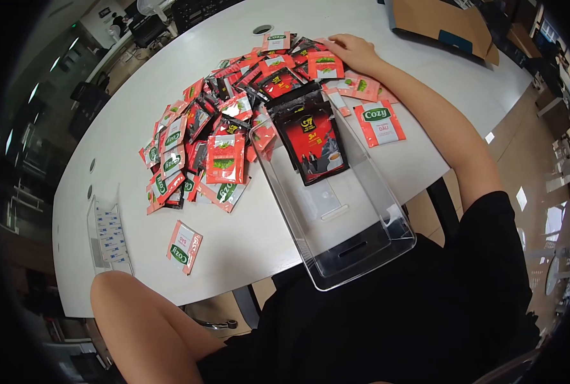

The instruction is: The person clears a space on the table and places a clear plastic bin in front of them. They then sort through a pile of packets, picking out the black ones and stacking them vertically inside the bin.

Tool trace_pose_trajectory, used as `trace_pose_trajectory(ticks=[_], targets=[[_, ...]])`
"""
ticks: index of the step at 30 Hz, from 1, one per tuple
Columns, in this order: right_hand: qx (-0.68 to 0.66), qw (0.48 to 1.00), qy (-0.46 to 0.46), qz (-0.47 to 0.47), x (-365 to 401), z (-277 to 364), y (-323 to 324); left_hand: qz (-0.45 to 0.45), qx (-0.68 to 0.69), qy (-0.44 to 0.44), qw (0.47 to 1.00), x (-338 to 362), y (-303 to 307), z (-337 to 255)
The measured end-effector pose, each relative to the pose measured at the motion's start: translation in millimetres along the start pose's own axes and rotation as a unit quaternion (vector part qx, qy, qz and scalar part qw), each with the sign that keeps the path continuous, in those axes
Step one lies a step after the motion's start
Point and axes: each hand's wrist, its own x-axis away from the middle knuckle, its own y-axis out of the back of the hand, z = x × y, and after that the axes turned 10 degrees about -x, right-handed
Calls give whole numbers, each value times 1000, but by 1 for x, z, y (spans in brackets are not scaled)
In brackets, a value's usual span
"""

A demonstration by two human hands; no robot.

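My right hand (355, 54) lies at the far right edge of a heap of sachets, fingers stretched over the packets and apart. Beside it are a red Cozy tea sachet (325, 65) and pink sachets (360, 86). The heap mixes Cozy tea sachets (225, 159) with red-and-black coffee sachets (278, 83). A clear plastic tray (397, 240) reaches past the table's near edge toward my body. Black-and-red G7 coffee sachets (313, 141) lean in its far end. My left hand is out of view.
Single Cozy sachets lie apart, one (184, 248) left of the tray and another (379, 123) right of it. A clear holder (111, 233) stands at the table's left edge. An opened cardboard box (441, 25) sits at the back right of the white table (246, 237).
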Motion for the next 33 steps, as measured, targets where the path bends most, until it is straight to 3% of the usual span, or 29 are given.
trace_pose_trajectory(ticks=[6,8,14,18,21,25,28,32,33], targets=[[-47,999,3,23,1,-8,4,-29,0,-24,999,4,-3,3],[-190,980,7,66,-1,-8,6,-32,-1,-31,999,4,-5,4],[-309,945,-72,80,-2,-3,8,-51,-14,-56,997,5,-17,14],[-400,911,-75,63,2,5,7,-74,-27,-97,992,4,-27,20],[-402,906,-117,62,4,15,7,-94,-30,-126,987,9,-36,29],[-377,919,-100,63,-5,5,-8,-105,-10,-156,982,29,-53,51],[-377,913,-119,98,-2,22,5,8,13,-32,999,65,-56,79],[-355,917,-127,130,0,21,9,78,-116,52,989,111,-22,107],[-366,914,-127,117,-1,21,10,150,-124,137,971,108,-7,114]])
